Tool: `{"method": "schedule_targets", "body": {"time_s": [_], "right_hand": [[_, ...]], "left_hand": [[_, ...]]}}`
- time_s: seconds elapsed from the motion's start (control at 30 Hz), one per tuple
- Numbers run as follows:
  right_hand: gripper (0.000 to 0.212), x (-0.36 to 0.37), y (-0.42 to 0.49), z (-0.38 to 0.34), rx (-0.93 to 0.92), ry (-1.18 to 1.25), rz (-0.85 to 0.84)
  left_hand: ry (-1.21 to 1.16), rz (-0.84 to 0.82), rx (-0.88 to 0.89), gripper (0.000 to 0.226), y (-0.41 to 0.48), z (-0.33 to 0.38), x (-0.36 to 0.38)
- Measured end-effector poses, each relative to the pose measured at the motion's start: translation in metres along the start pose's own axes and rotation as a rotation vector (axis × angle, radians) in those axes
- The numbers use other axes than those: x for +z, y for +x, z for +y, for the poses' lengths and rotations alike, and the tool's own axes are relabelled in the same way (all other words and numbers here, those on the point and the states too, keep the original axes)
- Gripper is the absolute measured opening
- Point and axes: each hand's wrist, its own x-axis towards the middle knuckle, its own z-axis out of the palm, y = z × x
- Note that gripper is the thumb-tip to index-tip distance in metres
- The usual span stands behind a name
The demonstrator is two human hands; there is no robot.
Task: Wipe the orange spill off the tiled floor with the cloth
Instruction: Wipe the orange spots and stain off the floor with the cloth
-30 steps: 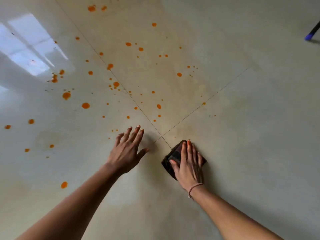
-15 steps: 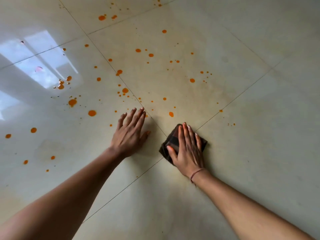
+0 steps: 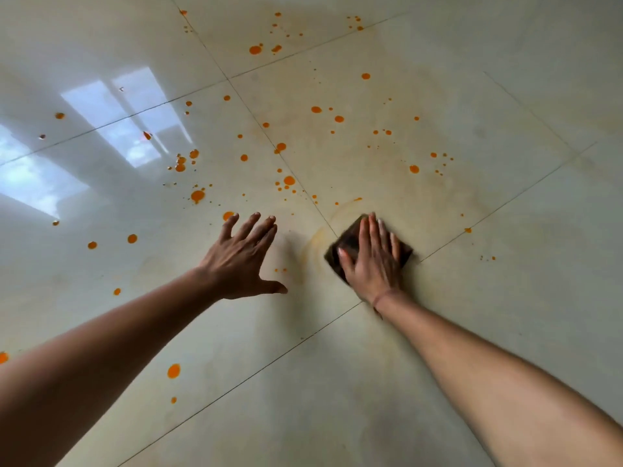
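A dark brown folded cloth (image 3: 347,242) lies on the glossy cream tiled floor (image 3: 472,332), just right of where the tile joints cross. My right hand (image 3: 374,261) presses flat on it with straight fingers and covers most of it. My left hand (image 3: 241,261) is spread with straight fingers over the floor to the cloth's left; I cannot tell whether it touches the tile. Several orange drops of the spill (image 3: 289,180) dot the tiles beyond both hands, and a faint orange smear (image 3: 317,239) arcs just left of the cloth.
More orange drops lie at the left (image 3: 132,238) and near my left forearm (image 3: 174,370). A bright window reflection (image 3: 111,116) glares on the tiles at the upper left. The tiles to the right show only a few tiny specks (image 3: 487,258).
My right hand has pushed the cloth forward across the tile joint, wiping off nearby drops and leaving a faint smear. My left hand also shifted forward, fingers spread wider.
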Motion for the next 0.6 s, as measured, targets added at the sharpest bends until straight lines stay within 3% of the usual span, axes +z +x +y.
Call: {"method": "schedule_targets", "body": {"time_s": [0.07,0.13,0.2,0.27,0.33,0.43,0.53,0.6], "right_hand": [[0.077,0.01,0.024,-0.049,0.009,0.003,0.029],[0.075,0.025,-0.005,-0.095,-0.199,0.009,-0.011],[0.077,0.027,-0.062,-0.093,-0.434,-0.005,-0.129],[0.08,0.018,-0.08,-0.058,-0.547,-0.002,-0.131],[0.08,0.014,-0.053,-0.041,-0.419,-0.014,-0.1],[0.08,0.025,-0.008,-0.102,-0.206,-0.009,-0.028],[0.08,0.04,-0.068,-0.154,-0.508,-0.012,-0.135],[0.083,0.03,-0.111,-0.122,-0.691,-0.007,-0.256]], "left_hand": [[-0.037,0.029,-0.031,0.123,-0.012,-0.004,0.003],[-0.078,0.039,-0.073,0.119,-0.029,-0.013,0.006],[-0.079,0.029,-0.114,0.113,-0.049,-0.026,0.016],[-0.087,0.001,-0.144,0.109,-0.071,-0.034,0.029],[-0.098,-0.015,-0.172,0.105,-0.09,-0.037,0.041],[-0.117,-0.016,-0.215,0.094,-0.109,-0.04,0.056],[-0.137,-0.037,-0.249,0.075,-0.125,-0.047,0.063],[-0.134,-0.05,-0.254,0.068,-0.136,-0.051,0.065]]}}
